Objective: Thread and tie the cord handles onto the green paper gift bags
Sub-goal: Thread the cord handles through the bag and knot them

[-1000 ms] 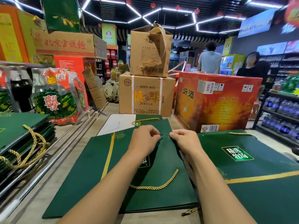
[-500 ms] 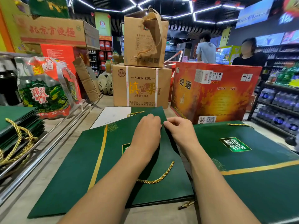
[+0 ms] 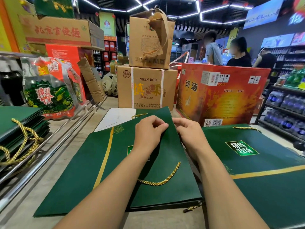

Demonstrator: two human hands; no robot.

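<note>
Seen from the head: a green bag (image 3: 178, 187) lies flat mid-counter (image 3: 69, 146). The left hand (image 3: 148, 131) and right hand (image 3: 188, 131), fingers curled, pinch its far edge close together. A gold cord (image 3: 165, 177) curves across its near half. Second bag (image 3: 264, 187) at the right edge.

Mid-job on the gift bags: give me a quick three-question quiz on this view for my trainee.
1. True or false: the left hand and the right hand both grip the raised flap of the middle bag.
2. Where does the gold cord on that bag lie? A) nearer the person than the hands; B) on the red box; C) around the left wrist.
3. What does the torn box stand on?
Key: 1 true; 2 A; 3 the taped box.
</note>
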